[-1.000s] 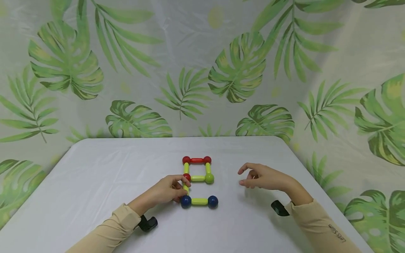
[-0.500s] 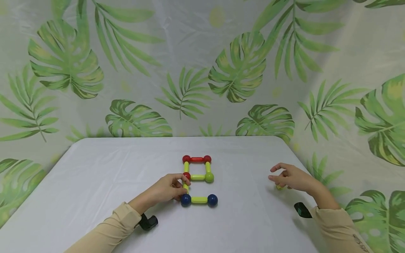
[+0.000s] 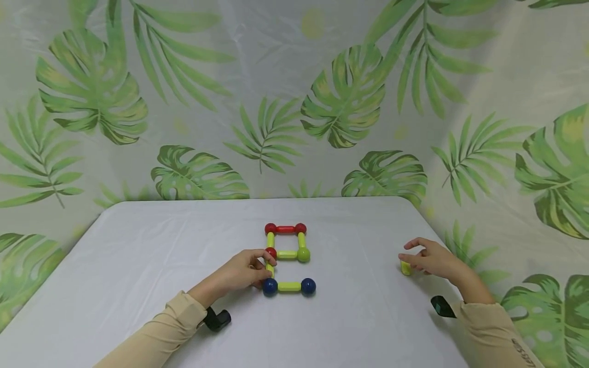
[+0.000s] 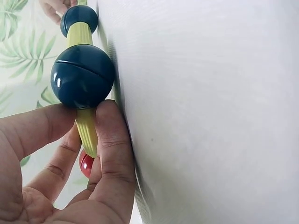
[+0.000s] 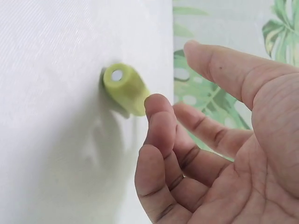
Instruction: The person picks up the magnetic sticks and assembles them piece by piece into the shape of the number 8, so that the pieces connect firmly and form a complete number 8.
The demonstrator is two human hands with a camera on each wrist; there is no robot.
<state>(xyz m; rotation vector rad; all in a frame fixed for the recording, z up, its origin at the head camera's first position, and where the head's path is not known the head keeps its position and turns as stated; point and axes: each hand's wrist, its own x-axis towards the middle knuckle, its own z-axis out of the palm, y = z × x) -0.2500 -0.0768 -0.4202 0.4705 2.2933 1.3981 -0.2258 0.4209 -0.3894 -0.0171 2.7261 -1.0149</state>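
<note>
My left hand (image 3: 241, 271) pinches a yellow-green stick (image 4: 86, 130) between thumb and fingers. This stick joins a red ball (image 3: 270, 253) to the near-left blue ball (image 3: 270, 286) of a flat ball-and-stick shape. A second blue ball (image 3: 308, 286) ends the near yellow-green stick (image 3: 289, 286). Beyond, a square has two red balls along a red stick (image 3: 286, 229) and a green ball (image 3: 303, 254) at its near right corner. At the right, my right hand (image 3: 434, 260) hovers beside a loose yellow-green stick (image 5: 126, 88), thumb apart from the fingers, holding nothing.
A white cloth covers the table (image 3: 184, 230). Behind and at the right hangs a curtain (image 3: 276, 76) with green leaf prints. Dark wrist cameras sit on both wrists, below the beige sleeves.
My right hand has moved right, over to the loose stick, which shows more fully now. The left hand keeps its pinch, and the shape sits slightly farther up in the head view.
</note>
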